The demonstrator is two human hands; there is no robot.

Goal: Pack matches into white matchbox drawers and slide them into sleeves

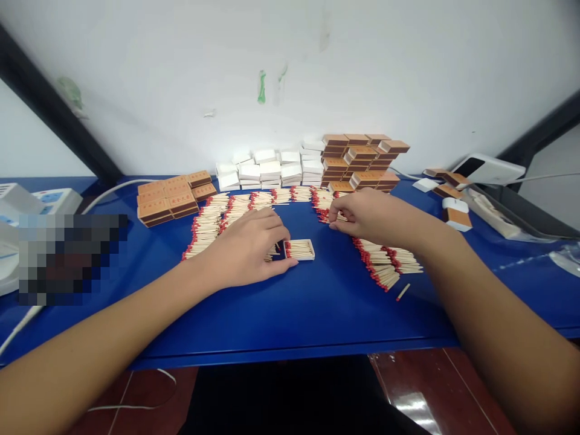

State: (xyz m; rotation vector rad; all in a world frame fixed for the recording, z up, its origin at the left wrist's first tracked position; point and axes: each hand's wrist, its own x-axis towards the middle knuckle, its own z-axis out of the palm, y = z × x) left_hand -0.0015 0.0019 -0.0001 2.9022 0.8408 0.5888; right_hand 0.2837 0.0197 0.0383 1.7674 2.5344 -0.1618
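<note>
Near the middle of the blue worktop (317,308) lies a small open tray (299,249), partly filled with sticks laid side by side, red heads to the left. The left hand (247,248) closes on the tray's left end, thumb along its near side and fingers curled over the far side. This grip looks meant to keep the light tray from sliding. The right hand (362,216) reaches just beyond and right of the tray, palm down. Its fingertips are pinched on matches (338,219) in the long arc that curves round the tray; how many it holds cannot be told. The arc puts sticks on both sides (208,226) within short reach of either hand, and one stray match (403,292) lies apart nearer the front edge. Along the back edge stand white inner trays (272,168) and stacked brown sleeves (362,160). More brown sleeves (172,196) are packed flat toward the back left. A few loose boxes (457,214) sit toward the right edge beside a white device (489,168), and a power strip (49,199) lies at the left edge.
</note>
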